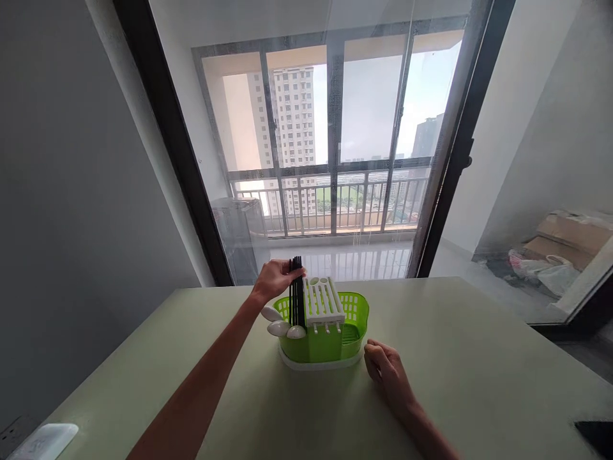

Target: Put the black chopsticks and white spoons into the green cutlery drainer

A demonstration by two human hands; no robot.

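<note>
A green plastic cutlery basket [354, 316] with a white slotted rack [323, 298] on top stands on the pale table [479, 358]. My left hand [276, 278] reaches over its left side and grips a bundle of black chopsticks [297, 300] that stand upright in the basket. Three white spoons [280, 326] stick out of the basket's left end below that hand. My right hand [385, 370] rests on the table just right of the basket's base, fingers curled, holding nothing.
A white object [45, 441] lies at the table's near left corner and a dark object [596, 434] at the near right edge. Beyond the table is a large glass door [335, 140] to a balcony. Boxes and bags [550, 255] lie on the floor at right.
</note>
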